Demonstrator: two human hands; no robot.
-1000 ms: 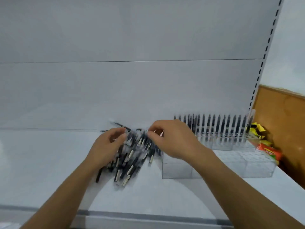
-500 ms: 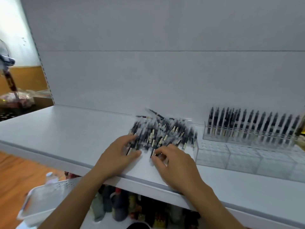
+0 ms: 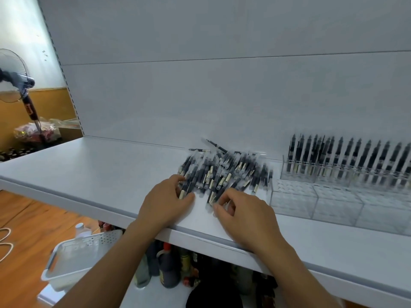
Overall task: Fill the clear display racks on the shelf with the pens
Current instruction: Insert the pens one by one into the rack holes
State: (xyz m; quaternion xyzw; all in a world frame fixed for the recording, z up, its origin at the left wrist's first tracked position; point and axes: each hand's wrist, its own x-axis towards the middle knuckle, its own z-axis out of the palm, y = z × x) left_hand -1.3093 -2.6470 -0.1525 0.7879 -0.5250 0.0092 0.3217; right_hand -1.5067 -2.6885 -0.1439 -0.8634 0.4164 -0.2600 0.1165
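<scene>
pens (image 3: 224, 172) heaped loose on shelf (image 3: 106, 170), just beside clear racks (image 3: 295, 203) | left hand (image 3: 165, 203) fingers curl round a few | right hand (image 3: 246, 215) fingers bent on heap, grip unclear | risk: raking toward the edge rolls pens off

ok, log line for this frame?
phase: gathering pens | left hand: pinching pens at near edge | right hand: curled on pens, grip unclear | racks: back row filled, front cells empty

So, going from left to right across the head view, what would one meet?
Fan, white basket, left hand, right hand, clear racks. The loose pens overlap both hands, so I leave them out.
</scene>
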